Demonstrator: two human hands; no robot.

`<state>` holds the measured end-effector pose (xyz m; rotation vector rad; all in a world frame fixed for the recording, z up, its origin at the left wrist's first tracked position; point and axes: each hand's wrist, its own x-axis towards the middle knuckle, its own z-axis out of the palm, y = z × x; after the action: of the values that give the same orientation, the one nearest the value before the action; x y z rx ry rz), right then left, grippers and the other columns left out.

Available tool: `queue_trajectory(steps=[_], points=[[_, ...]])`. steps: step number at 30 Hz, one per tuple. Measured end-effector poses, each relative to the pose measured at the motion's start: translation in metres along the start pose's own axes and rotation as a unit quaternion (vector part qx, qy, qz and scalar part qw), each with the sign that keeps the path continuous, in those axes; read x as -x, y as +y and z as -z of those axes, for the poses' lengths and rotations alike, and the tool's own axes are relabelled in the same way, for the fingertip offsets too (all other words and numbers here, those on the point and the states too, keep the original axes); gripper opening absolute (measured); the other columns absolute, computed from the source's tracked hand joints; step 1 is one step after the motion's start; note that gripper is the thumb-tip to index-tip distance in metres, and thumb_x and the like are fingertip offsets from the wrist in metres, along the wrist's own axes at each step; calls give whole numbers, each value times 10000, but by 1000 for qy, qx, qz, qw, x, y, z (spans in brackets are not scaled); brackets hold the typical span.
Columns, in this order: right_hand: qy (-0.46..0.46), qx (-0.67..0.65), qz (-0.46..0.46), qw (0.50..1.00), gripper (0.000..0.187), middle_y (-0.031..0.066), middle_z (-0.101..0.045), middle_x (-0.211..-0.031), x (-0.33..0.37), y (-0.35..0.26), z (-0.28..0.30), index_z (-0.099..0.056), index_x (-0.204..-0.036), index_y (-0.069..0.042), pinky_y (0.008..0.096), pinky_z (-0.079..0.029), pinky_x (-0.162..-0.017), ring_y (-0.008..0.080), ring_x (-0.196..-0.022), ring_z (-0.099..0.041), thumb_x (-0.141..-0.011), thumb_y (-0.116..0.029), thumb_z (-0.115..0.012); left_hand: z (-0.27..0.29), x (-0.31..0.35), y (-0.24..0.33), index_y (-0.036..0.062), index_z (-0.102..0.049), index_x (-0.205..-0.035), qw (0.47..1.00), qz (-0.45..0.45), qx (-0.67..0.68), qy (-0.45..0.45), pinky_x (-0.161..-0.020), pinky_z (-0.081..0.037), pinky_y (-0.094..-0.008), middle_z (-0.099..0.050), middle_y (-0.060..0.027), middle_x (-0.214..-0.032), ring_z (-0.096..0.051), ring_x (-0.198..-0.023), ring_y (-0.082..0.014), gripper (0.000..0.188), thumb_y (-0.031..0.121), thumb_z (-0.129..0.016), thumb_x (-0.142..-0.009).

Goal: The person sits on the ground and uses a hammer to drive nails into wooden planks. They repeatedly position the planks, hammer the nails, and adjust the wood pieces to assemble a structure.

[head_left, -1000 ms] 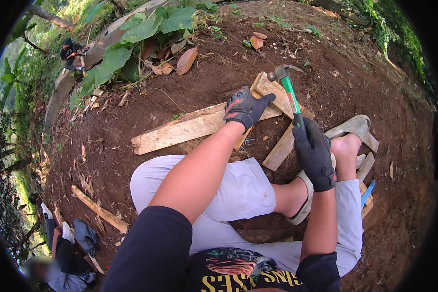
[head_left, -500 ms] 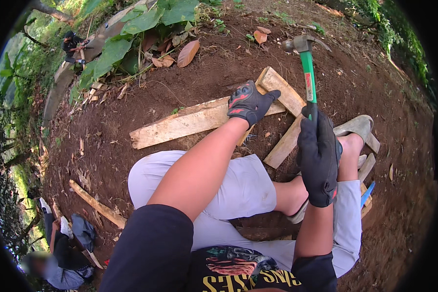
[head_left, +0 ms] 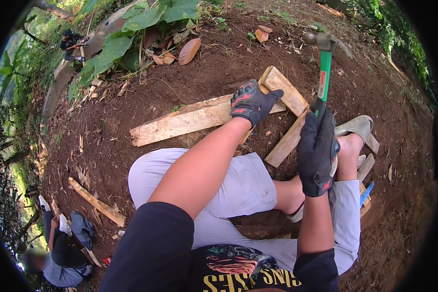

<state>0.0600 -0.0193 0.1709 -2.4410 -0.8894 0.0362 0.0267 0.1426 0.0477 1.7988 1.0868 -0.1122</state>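
My left hand (head_left: 252,103), in a black glove with red trim, presses over the right part of a long wooden plank (head_left: 180,125). Its fingers curl down out of sight, and its thumb points right toward a shorter board (head_left: 286,92) that slants across the plank's end. Another short board (head_left: 287,142) meets the slanted one at its lower end. In my gloved right hand (head_left: 318,153) is a claw hammer (head_left: 324,73) with a green and black handle. The hammer's head is raised up and to the right of the boards, touching nothing.
Bare brown soil (head_left: 102,155) surrounds my legs. Wood offcuts and a blue-handled tool (head_left: 367,193) lie by my sandaled right foot (head_left: 350,146). A long stick (head_left: 96,202) lies at left. One person (head_left: 65,263) sits lower left, another (head_left: 73,44) far upper left. Leafy plants (head_left: 114,51) grow ahead.
The hammer's head has moved to the right, and my right hand has shifted slightly upward with it. My left hand and the boards have stayed nearly still.
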Motion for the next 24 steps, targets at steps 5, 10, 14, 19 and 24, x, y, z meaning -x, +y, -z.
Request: queue_trajectory(steps=[5, 10, 14, 19, 24], points=[[-130, -34, -67, 989, 342, 228, -710, -1074, 13, 4, 3, -622, -1359, 10, 504, -546, -836, 415, -985, -707, -1122, -224, -544, 7, -6, 4, -24, -698, -1285, 999, 18, -10, -31, -1042, -556, -500, -731, -278, -1270, -699, -1229, -422, 873, 724, -756, -838], [59, -23, 17, 998, 310, 193, -724, -1114, 6, -15, 3, -636, -1354, 1, 430, -564, -848, 335, -981, -719, -1137, -191, -528, -4, -3, -3, -57, -692, -1290, 1000, -4, -7, 17, -1018, -563, -500, -733, -293, -1254, -709, -1209, -434, 937, 758, -747, -833], [-159, 42, 28, 986, 306, 268, -666, -1132, 42, 25, -28, -610, -1338, 28, 504, -533, -816, 446, -963, -674, -1130, -173, -511, -4, -10, -12, -51, -694, -1293, 999, 24, 6, -41, -999, -570, -495, -734, -293, -1248, -715, -1197, -427, 930, 756, -745, -835], [-43, -40, -41, 997, 318, 249, -665, -1116, 27, -22, 2, -614, -1323, 36, 491, -529, -848, 426, -978, -670, -1134, -195, -506, 1, 0, 0, -40, -707, -1218, 1000, -13, -25, 6, -998, -571, -507, -738, -293, -1205, -718, -1173, -440, 879, 755, -730, -844], [-62, 69, -42, 995, 306, 209, -668, -1063, 39, 11, -43, -616, -1277, 35, 472, -519, -827, 363, -959, -674, -1149, -219, -501, -3, -3, 1, -38, -722, -1210, 1000, -3, -17, -14, -970, -578, -502, -752, -286, -1176, -736, -1136, -429, 860, 739, -744, -842]])
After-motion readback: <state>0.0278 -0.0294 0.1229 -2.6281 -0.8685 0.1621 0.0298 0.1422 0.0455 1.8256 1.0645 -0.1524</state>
